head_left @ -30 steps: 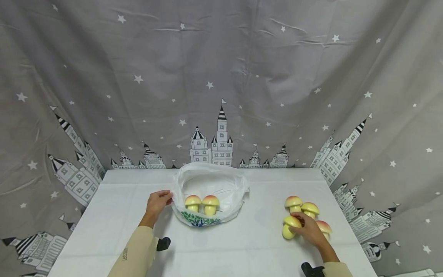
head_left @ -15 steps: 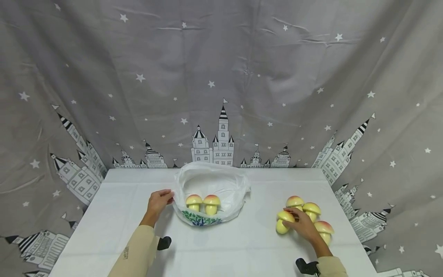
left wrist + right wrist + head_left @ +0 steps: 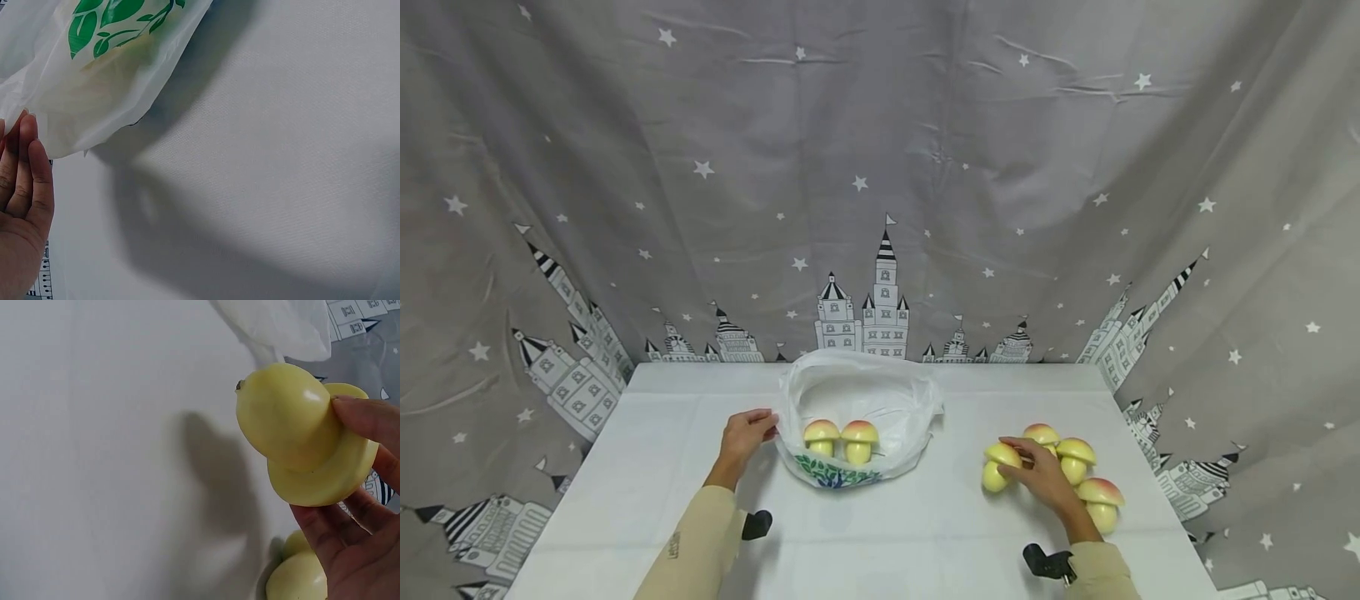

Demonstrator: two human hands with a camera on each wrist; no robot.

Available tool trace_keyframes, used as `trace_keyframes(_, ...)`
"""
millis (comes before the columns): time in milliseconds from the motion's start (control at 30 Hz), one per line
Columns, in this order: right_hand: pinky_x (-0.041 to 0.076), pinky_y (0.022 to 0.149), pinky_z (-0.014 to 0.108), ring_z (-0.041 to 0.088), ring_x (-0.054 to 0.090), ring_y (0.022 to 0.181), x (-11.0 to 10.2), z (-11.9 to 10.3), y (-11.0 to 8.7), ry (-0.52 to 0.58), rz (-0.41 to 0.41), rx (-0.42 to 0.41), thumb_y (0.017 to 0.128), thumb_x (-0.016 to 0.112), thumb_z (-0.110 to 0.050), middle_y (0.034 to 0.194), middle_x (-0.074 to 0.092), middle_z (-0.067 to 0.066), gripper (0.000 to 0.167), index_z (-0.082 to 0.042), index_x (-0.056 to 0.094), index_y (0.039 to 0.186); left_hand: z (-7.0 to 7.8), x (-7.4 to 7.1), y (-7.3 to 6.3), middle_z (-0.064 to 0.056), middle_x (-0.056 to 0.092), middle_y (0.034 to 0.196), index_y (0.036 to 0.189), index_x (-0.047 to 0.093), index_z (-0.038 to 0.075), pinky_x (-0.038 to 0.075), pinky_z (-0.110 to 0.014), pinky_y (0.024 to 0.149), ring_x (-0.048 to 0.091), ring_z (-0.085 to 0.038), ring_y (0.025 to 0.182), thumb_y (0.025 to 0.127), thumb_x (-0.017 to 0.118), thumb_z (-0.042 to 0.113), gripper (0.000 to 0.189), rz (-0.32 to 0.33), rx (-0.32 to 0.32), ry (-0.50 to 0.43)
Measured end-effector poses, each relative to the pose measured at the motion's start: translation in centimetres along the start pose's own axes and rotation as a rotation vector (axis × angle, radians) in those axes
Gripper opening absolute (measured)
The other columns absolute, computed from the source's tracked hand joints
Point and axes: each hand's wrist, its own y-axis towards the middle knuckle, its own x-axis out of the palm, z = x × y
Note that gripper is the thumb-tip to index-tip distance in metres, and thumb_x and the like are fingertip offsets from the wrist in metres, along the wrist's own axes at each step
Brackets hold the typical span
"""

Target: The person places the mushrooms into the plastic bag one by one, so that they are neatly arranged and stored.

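Note:
My right hand [image 3: 1043,477] holds a yellow toy mushroom [image 3: 997,472] by its cap, thumb on one side and fingers on the other. In the right wrist view its rounded stem [image 3: 281,412] points away from the palm, and its shadow falls on the white cloth apart from it. My left hand [image 3: 745,437] pinches the left rim of a white plastic bag [image 3: 898,462]. Close up, the bag's thin edge [image 3: 56,134] lies at the fingertips. Two mushrooms, a left one [image 3: 821,435] and a right one [image 3: 859,437], stand inside the bag's wide mouth.
Right of the held mushroom are three more: a back one [image 3: 1042,432], a middle one [image 3: 1077,452] and a front one [image 3: 1101,498] with a reddish cap. A white cloth covers the table [image 3: 880,550]. Behind it hangs a grey curtain [image 3: 880,125] with castles and stars.
My right hand has carried the mushroom leftward and slightly back, away from the other three. The left hand stays at the bag's rim.

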Motion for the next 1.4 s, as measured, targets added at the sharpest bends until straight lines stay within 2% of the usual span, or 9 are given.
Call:
trace_keyframes(67,0.05,0.095,0.037,0.034,0.058,0.112,0.3,-0.3,0.3,0.027,-0.004,-0.015,0.081,0.076,-0.007,0.12,0.062,0.02,0.047,0.004,0.059,0.125,1.9,-0.5,-2.1,-0.024,0.065,0.113,0.127,0.055,-0.01,0.058,-0.033,0.081,0.066,-0.021,0.085,0.096,0.06,0.015,0.04,-0.023,-0.002,-0.018)
trace_keyframes(100,0.05,0.096,0.037,0.036,0.057,0.113,0.5,-0.4,0.4,0.037,-0.003,-0.021,0.081,0.076,-0.006,0.12,0.061,0.021,0.047,0.004,0.06,0.124,1.8,-0.5,-2.1,-0.023,0.065,0.111,0.127,0.056,-0.009,0.058,-0.032,0.079,0.066,-0.02,0.083,0.096,0.06,0.015,0.039,-0.02,-0.002,-0.017)
trace_keyframes(133,0.05,0.096,0.038,0.036,0.057,0.114,0.7,-0.5,0.6,0.047,0.0,-0.028,0.08,0.076,-0.006,0.121,0.061,0.021,0.047,0.004,0.06,0.124,2.7,-0.5,-3.0,-0.025,0.064,0.114,0.126,0.055,-0.01,0.057,-0.034,0.082,0.066,-0.021,0.085,0.096,0.059,0.013,0.038,-0.015,-0.015,-0.016)
trace_keyframes(300,0.05,0.097,0.04,0.037,0.056,0.115,1.5,-1.1,1.3,0.05,0.021,-0.029,0.08,0.077,-0.006,0.122,0.06,0.021,0.047,0.004,0.06,0.123,3.1,-0.6,-3.7,-0.027,0.064,0.111,0.123,0.056,-0.013,0.058,-0.036,0.082,0.065,-0.019,0.08,0.095,0.059,0.01,0.037,-0.027,0.015,-0.025)
trace_keyframes(367,0.05,0.097,0.04,0.036,0.056,0.116,1.6,-1.5,1.6,0.048,0.026,-0.025,0.08,0.077,-0.007,0.123,0.06,0.021,0.048,0.004,0.06,0.123,4.1,-0.8,-4.8,-0.028,0.063,0.112,0.124,0.055,-0.014,0.056,-0.039,0.085,0.065,-0.019,0.082,0.095,0.059,0.01,0.037,-0.041,0.012,-0.041)
trace_keyframes(500,0.049,0.097,0.041,0.035,0.055,0.116,2.0,-2.2,2.1,0.037,0.03,-0.021,0.081,0.076,-0.008,0.123,0.06,0.02,0.047,0.002,0.06,0.124,3.7,-0.8,-4.4,-0.026,0.064,0.11,0.123,0.055,-0.014,0.058,-0.034,0.081,0.066,-0.024,0.086,0.095,0.06,0.012,0.039,-0.048,0.018,-0.053)
trace_keyframes(667,0.05,0.095,0.042,0.034,0.057,0.113,2.5,-3.0,2.9,0.022,0.027,-0.021,0.081,0.077,-0.011,0.122,0.061,0.019,0.047,0.001,0.061,0.124,3.6,-0.6,-4.1,-0.023,0.065,0.11,0.124,0.056,-0.012,0.058,-0.03,0.076,0.066,-0.021,0.086,0.095,0.06,0.014,0.038,-0.031,-0.001,-0.036)
trace_keyframes(867,0.051,0.094,0.042,0.035,0.058,0.112,2.9,-3.7,3.8,0.04,0.006,-0.02,0.081,0.077,-0.01,0.123,0.061,0.019,0.048,0.0,0.061,0.125,4.2,-0.6,-4.6,-0.027,0.063,0.113,0.124,0.056,-0.013,0.056,-0.037,0.086,0.066,-0.026,0.091,0.096,0.058,0.01,0.036,-0.031,0.012,-0.041)
trace_keyframes(1400,0.051,0.096,0.042,0.039,0.057,0.115,4.4,-6.7,5.2,0.09,-0.056,-0.094,0.081,0.075,-0.003,0.124,0.059,0.024,0.046,0.006,0.059,0.123,3.9,-0.8,-4.4,-0.026,0.063,0.114,0.124,0.056,-0.012,0.056,-0.038,0.086,0.065,-0.02,0.086,0.096,0.058,0.01,0.036,-0.03,0.003,-0.034)
